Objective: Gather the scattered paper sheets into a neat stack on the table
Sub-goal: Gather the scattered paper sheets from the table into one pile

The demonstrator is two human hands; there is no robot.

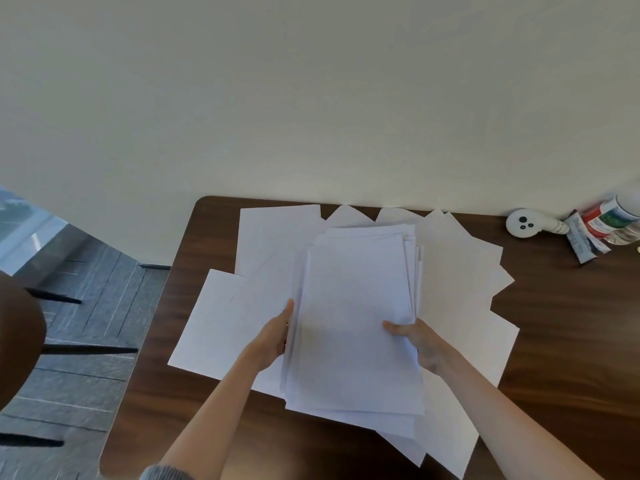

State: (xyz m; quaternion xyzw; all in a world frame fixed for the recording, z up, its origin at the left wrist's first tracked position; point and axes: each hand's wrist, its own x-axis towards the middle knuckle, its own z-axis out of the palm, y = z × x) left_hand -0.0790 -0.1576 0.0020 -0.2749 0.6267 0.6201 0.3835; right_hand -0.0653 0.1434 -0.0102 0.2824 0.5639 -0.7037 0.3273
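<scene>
Pinching the right edge of the pile of paper [353,323], the right hand [420,344] has its thumb on the top sheet and its fingers tucked under, out of sight; the left hand [273,337] lies side-on against the left edge of the same pile, with one fingertip pointing up along the paper; its other fingers are hidden behind the sheets, so it is not clear if it grips or only pushes. The pile sits over the middle of the table [571,323]; its edges do not line up, and some sheets stick out at the far end and the right side; it is hard to tell if the pile is lifted or lying down.

Under and around the pile lie the loose sheets [221,320], spread like a fan and lapping over each other; more than six corners poke out, but a true count cannot be made; the sheets in the pile cannot be counted either. A bit of grey sleeve [162,474] is cut off at the bottom edge.

There are two hands, one pile and one table. At the far right corner of the table sits one white round gadget [523,223] with dark dots, beside a blurry bunch of jars and packets [602,226], partly cut off by the frame. A dark chair [17,341] stands at the left on the grey floor [86,306].
</scene>
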